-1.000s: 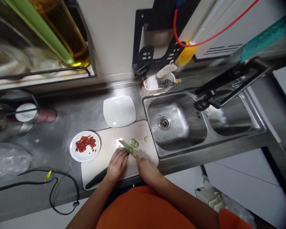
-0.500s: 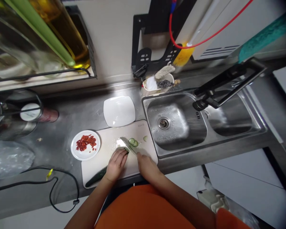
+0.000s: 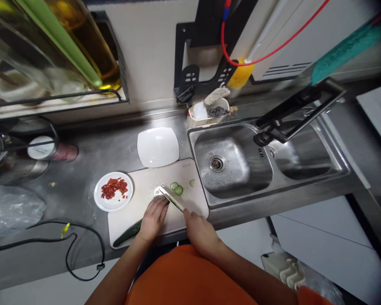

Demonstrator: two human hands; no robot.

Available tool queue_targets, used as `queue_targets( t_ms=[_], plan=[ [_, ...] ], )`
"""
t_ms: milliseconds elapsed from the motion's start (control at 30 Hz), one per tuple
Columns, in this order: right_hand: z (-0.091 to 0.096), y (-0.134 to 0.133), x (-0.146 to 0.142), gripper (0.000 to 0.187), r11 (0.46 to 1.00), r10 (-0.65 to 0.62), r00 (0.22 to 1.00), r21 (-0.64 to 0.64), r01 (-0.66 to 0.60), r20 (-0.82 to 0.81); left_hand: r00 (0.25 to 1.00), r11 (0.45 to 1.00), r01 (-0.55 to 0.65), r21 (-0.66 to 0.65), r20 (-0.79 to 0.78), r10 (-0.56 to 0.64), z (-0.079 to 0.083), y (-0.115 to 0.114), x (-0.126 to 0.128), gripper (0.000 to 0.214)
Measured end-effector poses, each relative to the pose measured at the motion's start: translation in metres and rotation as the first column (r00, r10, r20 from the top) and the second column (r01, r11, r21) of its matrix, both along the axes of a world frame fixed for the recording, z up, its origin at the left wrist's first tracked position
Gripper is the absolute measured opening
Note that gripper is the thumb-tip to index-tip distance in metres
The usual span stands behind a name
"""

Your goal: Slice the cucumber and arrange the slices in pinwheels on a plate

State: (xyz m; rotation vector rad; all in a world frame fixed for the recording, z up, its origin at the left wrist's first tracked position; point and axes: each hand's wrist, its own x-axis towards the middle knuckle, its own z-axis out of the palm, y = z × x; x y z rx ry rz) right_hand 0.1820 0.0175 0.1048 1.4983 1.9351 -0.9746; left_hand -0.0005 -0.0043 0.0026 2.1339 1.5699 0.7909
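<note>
A dark green cucumber [image 3: 128,234] lies slantwise on the white cutting board [image 3: 139,181]. My left hand [image 3: 153,217] is closed over its upper part, fingers near the cut end. My right hand [image 3: 198,226] grips a knife [image 3: 172,199], whose blade points up and left beside the cucumber's end, close to my left fingertips. Several thin cucumber slices [image 3: 177,189] lie just beyond the blade, and one small piece [image 3: 192,183] sits farther right. Wet spots show on the board around the knife tip.
Chopped red pieces fill part of a round white plate [image 3: 98,199] left of the board. A square white plate [image 3: 158,147] stands behind it. To the right is a double steel sink [image 3: 231,186] with a black faucet [image 3: 292,114]. A black cable [image 3: 85,229] and plastic bag [image 3: 12,209] lie left.
The knife blade has turned so that its flat side shows more, and it has shifted slightly. My left hand stays on the cucumber. The whole view has moved a little.
</note>
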Motion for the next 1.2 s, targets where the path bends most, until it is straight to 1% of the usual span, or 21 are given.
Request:
queue_targets(
  t_ms=[200, 633, 767, 900, 1200],
  plan=[
    [0.010, -0.001, 0.000, 0.034, 1.000, -0.005, 1.000, -0.028, 0.005, -0.004, 1.000, 0.999, -0.013, 0.040, -0.010, 0.014, -0.002, 0.000, 0.001, 0.022],
    [0.014, 0.002, -0.003, 0.037, 0.997, -0.017, 1.000, -0.078, 0.017, 0.005, 1.000, 0.999, -0.011, 0.052, 0.006, 0.011, -0.002, 0.000, 0.001, 0.022],
    [0.015, 0.005, -0.004, 0.039, 0.998, -0.010, 1.000, -0.070, 0.010, -0.001, 1.000, 0.998, -0.014, 0.061, 0.008, 0.014, -0.003, 0.001, 0.001, 0.021],
    [0.014, 0.006, -0.005, 0.040, 0.998, -0.001, 1.000, -0.067, 0.001, 0.007, 1.000, 0.999, -0.015, 0.052, 0.005, 0.015, -0.003, 0.001, 0.001, 0.021],
    [0.004, 0.008, -0.008, 0.038, 0.997, -0.012, 1.000, -0.073, 0.011, -0.009, 1.000, 0.999, -0.015, 0.042, 0.027, 0.014, -0.003, 0.002, 0.001, 0.020]
  ],
)
